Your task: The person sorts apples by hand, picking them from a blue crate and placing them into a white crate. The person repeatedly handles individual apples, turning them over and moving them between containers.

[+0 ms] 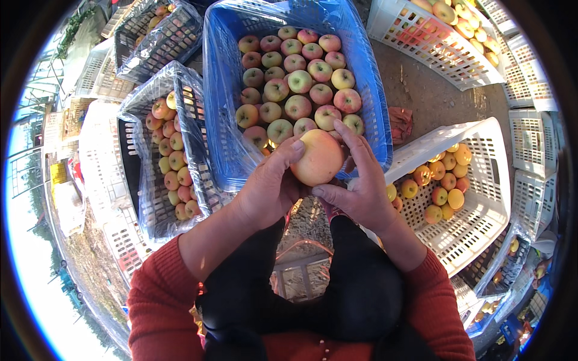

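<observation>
Between my two hands is a pale yellow-pink apple [319, 158], held above the near edge of a blue plastic crate [377, 108]. My left hand [271, 192] grips it from the left, thumb on its upper side. From the right, my right hand [361, 185] touches it with thumb and fingers; the index finger is stretched out along the far side. The crate is lined with clear plastic film and holds several rows of red-green apples [298, 107]. My fingers hide part of the held apple's underside.
To the left stands a film-lined dark crate [158, 230] with apples [176, 160]; another dark crate [158, 43] is behind it. On the right, a tilted white crate [490, 194] holds yellow-red apples [437, 170]. A white crate [433, 56] of apples stands back right. Red crumpled material [400, 124] lies on the ground.
</observation>
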Motion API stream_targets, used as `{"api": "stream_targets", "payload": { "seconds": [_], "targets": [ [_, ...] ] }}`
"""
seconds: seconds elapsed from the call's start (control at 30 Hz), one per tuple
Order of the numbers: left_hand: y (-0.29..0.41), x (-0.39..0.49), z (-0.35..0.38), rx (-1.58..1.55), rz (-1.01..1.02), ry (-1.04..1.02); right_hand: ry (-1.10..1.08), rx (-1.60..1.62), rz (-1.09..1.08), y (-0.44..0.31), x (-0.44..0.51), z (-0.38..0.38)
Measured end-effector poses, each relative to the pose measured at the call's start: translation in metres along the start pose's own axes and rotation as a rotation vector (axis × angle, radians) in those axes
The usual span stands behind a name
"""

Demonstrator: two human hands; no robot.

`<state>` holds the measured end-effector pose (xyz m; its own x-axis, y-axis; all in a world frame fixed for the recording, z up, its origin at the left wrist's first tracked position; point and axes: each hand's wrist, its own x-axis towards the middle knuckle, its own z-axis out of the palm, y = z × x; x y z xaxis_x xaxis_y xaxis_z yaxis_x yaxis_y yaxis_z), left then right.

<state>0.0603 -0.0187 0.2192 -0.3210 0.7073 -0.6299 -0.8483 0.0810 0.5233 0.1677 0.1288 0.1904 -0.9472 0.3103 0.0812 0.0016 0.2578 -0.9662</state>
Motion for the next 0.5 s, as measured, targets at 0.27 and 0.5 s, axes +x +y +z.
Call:
{"api": "stream_targets", "payload": {
  "seconds": [0.27, 0.5],
  "targets": [
    [0.003, 0.006, -0.011, -0.251, -0.132, -0.143, -0.070, 0.050, 0.108, -0.002, -0.001, -0.005],
    [-0.003, 0.010, -0.020, -0.222, -0.176, -0.139, -0.077, 0.089, 0.133, 0.003, -0.002, -0.006]
  ]
}}
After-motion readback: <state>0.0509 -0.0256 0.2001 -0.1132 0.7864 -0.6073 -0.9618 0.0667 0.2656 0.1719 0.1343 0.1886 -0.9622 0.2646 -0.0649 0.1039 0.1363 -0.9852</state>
